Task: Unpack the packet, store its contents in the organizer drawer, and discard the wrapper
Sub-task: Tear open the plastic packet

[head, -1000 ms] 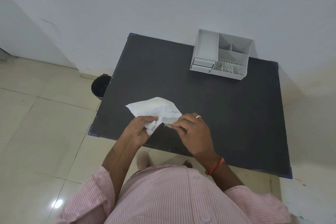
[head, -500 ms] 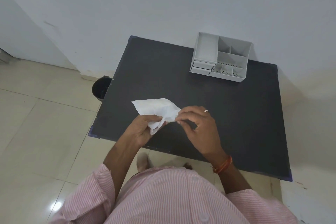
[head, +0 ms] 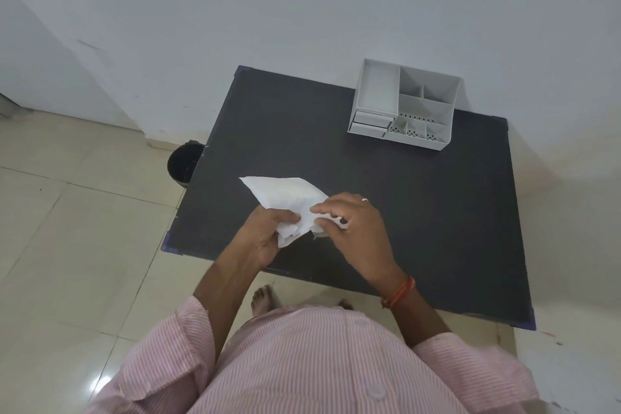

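One white packet (head: 285,195) was held over the near left part of the dark table (head: 437,218); whether it touched the surface could not be told. The left hand (head: 265,239) gripped the packet's crumpled near end, fingers curled round the paper. The right hand (head: 356,228) pinched the adjoining edge between thumb and fingertips. A ring (head: 365,200) showed on one finger and a red thread (head: 400,291) on that wrist. The grey organizer (head: 408,111) stood at the table's far edge by the wall, well apart from the packet. Its two small drawers (head: 371,122), front left, appeared pushed in. A black bin (head: 183,161) stood on the floor beside the table's left edge.
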